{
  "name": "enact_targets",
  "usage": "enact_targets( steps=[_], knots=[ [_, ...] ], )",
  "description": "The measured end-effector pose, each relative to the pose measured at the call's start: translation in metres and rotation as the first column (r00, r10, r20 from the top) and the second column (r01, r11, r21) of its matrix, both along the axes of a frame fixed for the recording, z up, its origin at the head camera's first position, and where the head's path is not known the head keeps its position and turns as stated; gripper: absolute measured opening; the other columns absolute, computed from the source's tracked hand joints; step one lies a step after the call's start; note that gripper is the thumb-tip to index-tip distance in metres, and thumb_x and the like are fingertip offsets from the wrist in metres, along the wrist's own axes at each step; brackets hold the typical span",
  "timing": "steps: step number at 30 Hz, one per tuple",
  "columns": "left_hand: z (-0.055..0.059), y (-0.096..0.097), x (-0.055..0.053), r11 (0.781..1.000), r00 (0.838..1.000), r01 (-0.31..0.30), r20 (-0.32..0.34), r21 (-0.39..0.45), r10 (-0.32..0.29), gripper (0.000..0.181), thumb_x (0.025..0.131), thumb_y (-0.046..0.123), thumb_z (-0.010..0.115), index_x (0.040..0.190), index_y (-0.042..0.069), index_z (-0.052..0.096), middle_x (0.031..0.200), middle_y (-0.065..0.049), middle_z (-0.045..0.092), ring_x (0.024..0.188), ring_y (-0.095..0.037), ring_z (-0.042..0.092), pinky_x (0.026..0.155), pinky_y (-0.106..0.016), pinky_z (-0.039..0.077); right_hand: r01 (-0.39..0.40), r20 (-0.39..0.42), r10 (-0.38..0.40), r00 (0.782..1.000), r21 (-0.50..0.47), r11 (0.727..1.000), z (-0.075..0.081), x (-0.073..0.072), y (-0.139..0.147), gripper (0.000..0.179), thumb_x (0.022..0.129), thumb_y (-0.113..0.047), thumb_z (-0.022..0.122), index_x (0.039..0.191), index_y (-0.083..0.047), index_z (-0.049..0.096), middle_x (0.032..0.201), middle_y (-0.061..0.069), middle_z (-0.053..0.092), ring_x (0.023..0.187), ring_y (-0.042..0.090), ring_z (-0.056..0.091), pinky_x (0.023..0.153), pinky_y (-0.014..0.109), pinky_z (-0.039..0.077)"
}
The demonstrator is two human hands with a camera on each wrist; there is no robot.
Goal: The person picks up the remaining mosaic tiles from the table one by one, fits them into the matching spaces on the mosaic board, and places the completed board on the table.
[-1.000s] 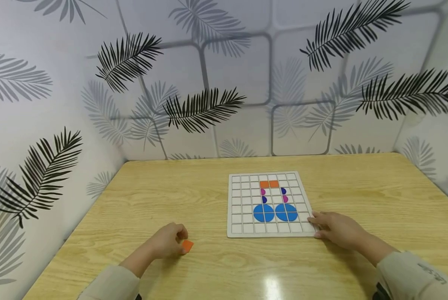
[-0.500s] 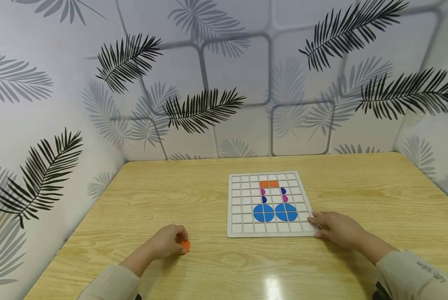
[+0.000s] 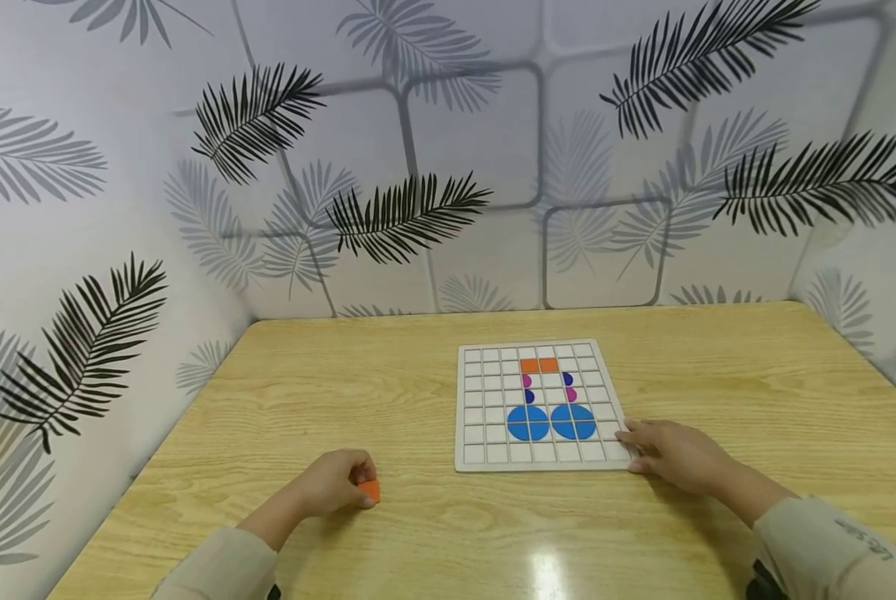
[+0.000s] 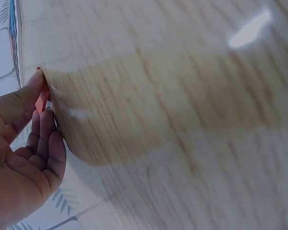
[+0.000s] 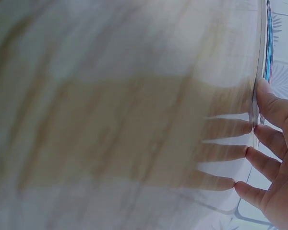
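Note:
My left hand (image 3: 337, 483) pinches a small orange square tile (image 3: 370, 491) between thumb and fingertips, low over the table at left. In the left wrist view the same tile (image 4: 42, 99) shows edge-on, partly covered by the fingers. A white grid board (image 3: 485, 457) lies flat right of centre. It bears two orange squares (image 3: 539, 365), magenta and dark blue half-round pieces (image 3: 570, 395), and two blue discs (image 3: 528, 423). My right hand (image 3: 676, 454) rests at the board's near right corner, thumb and finger touching its edge. In the right wrist view its spread fingertips (image 5: 249, 152) touch the table.
The wooden table (image 3: 327, 375) reaches back to a wall (image 3: 485, 150) patterned with leaves. Another wall stands along the left side. Bare wood lies between my left hand and the board.
The orange tile has turned a little and drawn back further into my left fingers. My right hand and the board hold their places on the table.

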State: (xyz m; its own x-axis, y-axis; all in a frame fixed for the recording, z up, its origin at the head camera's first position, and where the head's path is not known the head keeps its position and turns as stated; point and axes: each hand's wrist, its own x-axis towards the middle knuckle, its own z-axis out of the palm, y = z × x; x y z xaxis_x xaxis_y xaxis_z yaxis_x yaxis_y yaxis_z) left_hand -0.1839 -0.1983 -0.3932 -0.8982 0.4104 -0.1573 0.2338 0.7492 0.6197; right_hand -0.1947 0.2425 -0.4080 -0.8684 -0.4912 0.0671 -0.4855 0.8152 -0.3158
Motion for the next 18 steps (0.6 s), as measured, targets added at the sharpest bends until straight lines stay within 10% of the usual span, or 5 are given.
enact_targets(
  steps=[18],
  knots=[
    [0.010, 0.022, -0.016, 0.995, 0.999, -0.010, -0.035, 0.101, 0.014, 0.004, 0.082, 0.006, 0.056, 0.085, 0.009, 0.055, 0.079, 0.001, 0.051, 0.073, -0.015, 0.048, 0.062, -0.030, 0.040, 0.002, 0.005, -0.002, 1.000, 0.004, 1.000, -0.001, -0.002, 0.001, 0.042, 0.077, -0.027, 0.062, 0.111, -0.002, 0.058, 0.119, 0.020, 0.048, 0.106, 0.039, 0.044, 0.083, 0.049, 0.035]
  ],
)
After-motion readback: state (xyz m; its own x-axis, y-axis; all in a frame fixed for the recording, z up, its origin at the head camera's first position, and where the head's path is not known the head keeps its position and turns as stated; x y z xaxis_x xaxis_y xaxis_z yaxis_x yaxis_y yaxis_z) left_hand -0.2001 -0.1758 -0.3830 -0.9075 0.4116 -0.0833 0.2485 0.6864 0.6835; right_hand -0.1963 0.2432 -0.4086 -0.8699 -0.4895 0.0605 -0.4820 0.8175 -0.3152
